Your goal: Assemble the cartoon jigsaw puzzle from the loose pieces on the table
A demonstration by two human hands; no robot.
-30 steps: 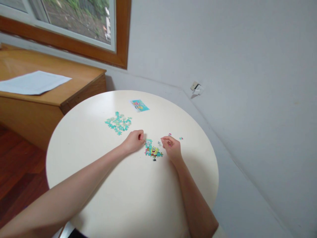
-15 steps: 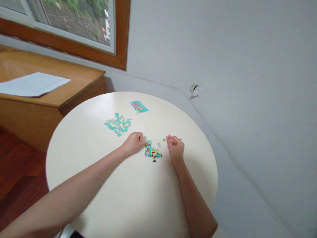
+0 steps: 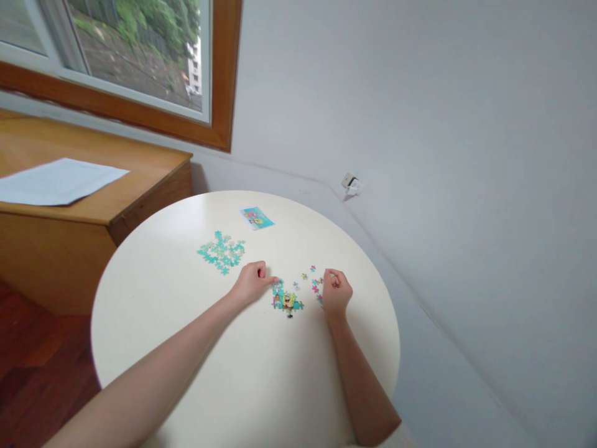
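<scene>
Two-handed: with left hand (image 3: 252, 283), thumb spread from curled fingers at upper left of the puzzle (image 3: 289, 300); with right hand (image 3: 337, 292), curled beside loose pieces (image 3: 315, 289) to its right (pinching one? can't tell). Risking joins dragged by thumb, pieces scattered by knuckle!

At the right of centre, the right hand (image 3: 337, 292) covers part of the loose pieces (image 3: 315, 289); whether it pinches one cannot be told. The left hand (image 3: 254, 281) hides whatever lies beneath it. The picture card (image 3: 258, 218), upper centre, is too small for its details. The left edge crops the paper (image 3: 65, 180) and window (image 3: 135, 50); the bottom edge cuts off the bench (image 3: 242, 386).
</scene>
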